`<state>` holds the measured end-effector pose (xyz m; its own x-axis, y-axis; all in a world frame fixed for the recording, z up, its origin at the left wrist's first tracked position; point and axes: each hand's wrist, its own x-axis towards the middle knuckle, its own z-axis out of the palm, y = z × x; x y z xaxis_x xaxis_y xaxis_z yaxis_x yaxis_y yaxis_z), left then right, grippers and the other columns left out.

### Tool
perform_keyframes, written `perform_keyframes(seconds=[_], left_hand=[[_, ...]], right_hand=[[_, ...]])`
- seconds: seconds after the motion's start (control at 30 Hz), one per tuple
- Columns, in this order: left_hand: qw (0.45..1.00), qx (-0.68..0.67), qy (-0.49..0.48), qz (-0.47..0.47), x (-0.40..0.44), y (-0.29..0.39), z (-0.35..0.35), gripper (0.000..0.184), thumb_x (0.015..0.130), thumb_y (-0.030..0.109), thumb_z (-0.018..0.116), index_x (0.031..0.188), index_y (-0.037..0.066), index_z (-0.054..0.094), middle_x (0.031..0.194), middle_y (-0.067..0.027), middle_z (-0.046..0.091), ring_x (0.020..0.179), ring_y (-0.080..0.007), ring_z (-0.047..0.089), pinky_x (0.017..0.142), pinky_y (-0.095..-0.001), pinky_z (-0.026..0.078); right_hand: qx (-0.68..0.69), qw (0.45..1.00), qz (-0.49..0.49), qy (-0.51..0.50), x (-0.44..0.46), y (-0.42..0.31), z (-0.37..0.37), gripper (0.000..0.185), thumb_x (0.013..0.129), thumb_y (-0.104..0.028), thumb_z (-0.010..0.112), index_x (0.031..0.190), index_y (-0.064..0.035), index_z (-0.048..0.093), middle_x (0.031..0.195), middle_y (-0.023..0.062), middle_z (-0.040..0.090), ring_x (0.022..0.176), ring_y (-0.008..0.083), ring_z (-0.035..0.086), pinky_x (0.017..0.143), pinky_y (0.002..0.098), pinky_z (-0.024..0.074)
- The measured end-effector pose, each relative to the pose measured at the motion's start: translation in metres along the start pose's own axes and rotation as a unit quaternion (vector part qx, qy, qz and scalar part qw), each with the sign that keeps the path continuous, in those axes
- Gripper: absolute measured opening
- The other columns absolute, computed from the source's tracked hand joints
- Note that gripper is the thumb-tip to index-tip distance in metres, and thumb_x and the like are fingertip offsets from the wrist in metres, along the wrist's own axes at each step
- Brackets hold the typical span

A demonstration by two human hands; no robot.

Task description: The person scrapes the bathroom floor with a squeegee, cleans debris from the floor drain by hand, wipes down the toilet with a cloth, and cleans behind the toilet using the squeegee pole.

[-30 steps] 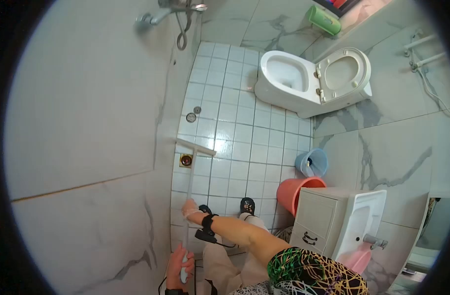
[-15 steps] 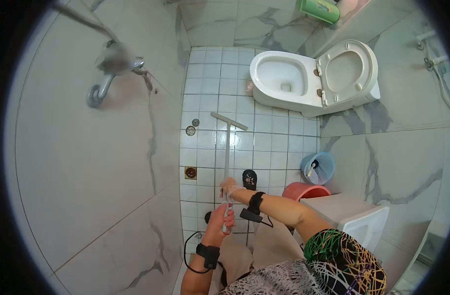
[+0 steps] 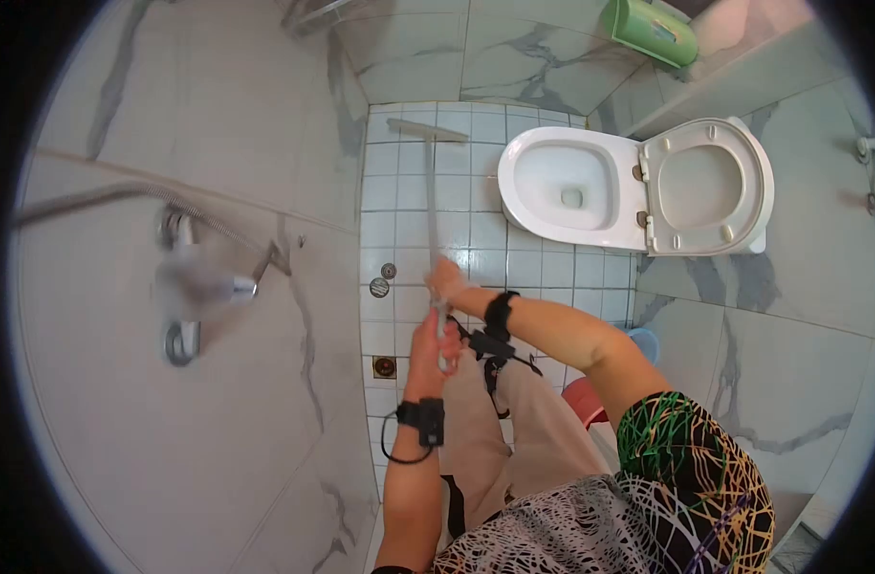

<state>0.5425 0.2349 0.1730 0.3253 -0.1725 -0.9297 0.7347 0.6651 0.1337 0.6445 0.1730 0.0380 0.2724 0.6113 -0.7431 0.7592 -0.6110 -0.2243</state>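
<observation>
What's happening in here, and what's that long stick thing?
A person in a bathroom is holding a long T-shaped tool, which looks like a floor squeegee, with both hands. The left hand grips the handle near its end, and the right hand holds it farther along. The tool's crossbar is at the far end of the tiled floor, to the left of the toilet, whose seat is up.

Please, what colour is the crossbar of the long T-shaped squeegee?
The straight, narrow squeegee crossbar looks pale grey, best seen in the head view.
</observation>
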Motion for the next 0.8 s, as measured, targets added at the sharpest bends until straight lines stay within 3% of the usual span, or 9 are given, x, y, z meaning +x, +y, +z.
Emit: perform_keyframes(seconds=[0.1, 0.13, 0.37, 0.47, 0.5, 0.53, 0.6, 0.67, 0.8], left_hand=[[0.998, -0.043, -0.030, 0.024, 0.068, 0.045, -0.001, 0.038, 0.091, 0.050, 0.045, 0.075, 0.015, 0.047, 0.053, 0.0070, 0.037, 0.038, -0.0042, 0.032, 0.030, -0.0206, 0.019], [0.999, -0.037, -0.023, 0.008, 0.077, 0.066, 0.010, 0.038, 0.091, 0.049, 0.045, 0.075, 0.015, 0.046, 0.052, 0.0076, 0.036, 0.038, -0.0036, 0.032, 0.029, -0.0210, 0.018], [0.987, -0.120, -0.097, 0.051, 0.146, 0.101, -0.005, 0.032, 0.093, 0.044, 0.044, 0.088, 0.014, 0.056, 0.054, 0.0086, 0.038, 0.041, -0.0026, 0.033, 0.033, -0.0192, 0.021], [0.979, -0.103, 0.174, 0.015, 0.130, 0.104, 0.041, 0.033, 0.093, 0.044, 0.045, 0.088, 0.014, 0.059, 0.051, 0.0078, 0.038, 0.038, -0.0044, 0.032, 0.031, -0.0204, 0.019], [0.988, -0.127, 0.084, 0.021, 0.124, 0.084, 0.028, 0.031, 0.093, 0.043, 0.047, 0.101, 0.017, 0.061, 0.057, 0.0069, 0.043, 0.040, -0.0044, 0.035, 0.034, -0.0196, 0.023], [0.980, -0.128, 0.149, -0.029, 0.107, 0.065, 0.022, 0.032, 0.092, 0.043, 0.048, 0.107, 0.017, 0.059, 0.061, 0.0080, 0.045, 0.041, -0.0030, 0.035, 0.035, -0.0196, 0.023], [0.988, -0.124, 0.096, -0.002, 0.059, 0.027, 0.018, 0.031, 0.092, 0.042, 0.049, 0.108, 0.016, 0.056, 0.059, 0.0082, 0.041, 0.044, -0.0022, 0.034, 0.038, -0.0199, 0.027], [0.979, -0.159, 0.130, -0.013, 0.009, 0.001, 0.021, 0.035, 0.095, 0.037, 0.045, 0.115, 0.009, 0.050, 0.062, 0.0070, 0.038, 0.041, -0.0024, 0.027, 0.035, -0.0188, 0.024], [0.980, -0.155, 0.113, -0.051, -0.051, 0.003, 0.018, 0.039, 0.096, 0.032, 0.044, 0.121, 0.003, 0.044, 0.066, 0.0039, 0.039, 0.042, -0.0013, 0.027, 0.034, -0.0168, 0.021]], right_hand=[[-0.075, 0.995, 0.031, 0.063, 0.049, 0.039, -0.033, 0.024, 0.059, -0.026, 0.075, 0.077, -0.0104, 0.070, 0.081, 0.0060, 0.066, 0.080, 0.0235, 0.062, 0.074, 0.0365, 0.0472], [-0.058, 0.998, -0.001, -0.007, 0.067, 0.055, -0.057, 0.027, 0.058, -0.026, 0.076, 0.079, -0.0107, 0.070, 0.083, 0.0056, 0.066, 0.087, 0.0237, 0.061, 0.078, 0.0334, 0.0466], [-0.087, 0.994, 0.008, 0.070, 0.174, 0.078, -0.036, 0.021, 0.069, -0.031, 0.070, 0.083, -0.0154, 0.072, 0.081, 0.0027, 0.067, 0.080, 0.0211, 0.063, 0.069, 0.0402, 0.0446], [-0.097, 0.991, -0.089, -0.003, 0.138, 0.092, -0.063, 0.029, 0.081, -0.030, 0.059, 0.100, -0.0082, 0.065, 0.083, 0.0117, 0.066, 0.077, 0.0261, 0.062, 0.066, 0.0452, 0.0446], [0.052, 0.997, -0.045, 0.034, 0.131, 0.078, -0.041, 0.038, 0.081, -0.024, 0.056, 0.112, -0.0031, 0.047, 0.081, 0.0157, 0.064, 0.074, 0.0293, 0.062, 0.064, 0.0448, 0.0460], [0.205, 0.975, -0.015, 0.083, 0.126, 0.064, -0.016, 0.054, 0.080, -0.017, 0.054, 0.123, 0.0020, 0.028, 0.078, 0.0198, 0.062, 0.071, 0.0324, 0.061, 0.063, 0.0444, 0.0474], [0.592, 0.785, 0.115, 0.144, 0.105, 0.023, 0.042, 0.087, 0.077, 0.000, 0.049, 0.136, 0.0084, -0.016, 0.074, 0.0262, 0.059, 0.068, 0.0385, 0.060, 0.059, 0.0456, 0.0484], [0.637, 0.762, 0.115, 0.007, 0.044, -0.004, 0.022, 0.083, 0.078, -0.001, 0.047, 0.137, 0.0087, -0.012, 0.073, 0.0270, 0.060, 0.068, 0.0393, 0.061, 0.060, 0.0470, 0.0482], [0.583, 0.797, 0.155, 0.020, 0.008, -0.059, 0.028, 0.086, 0.078, -0.003, 0.050, 0.137, 0.0086, -0.011, 0.070, 0.0253, 0.060, 0.065, 0.0370, 0.062, 0.058, 0.0444, 0.0496]])
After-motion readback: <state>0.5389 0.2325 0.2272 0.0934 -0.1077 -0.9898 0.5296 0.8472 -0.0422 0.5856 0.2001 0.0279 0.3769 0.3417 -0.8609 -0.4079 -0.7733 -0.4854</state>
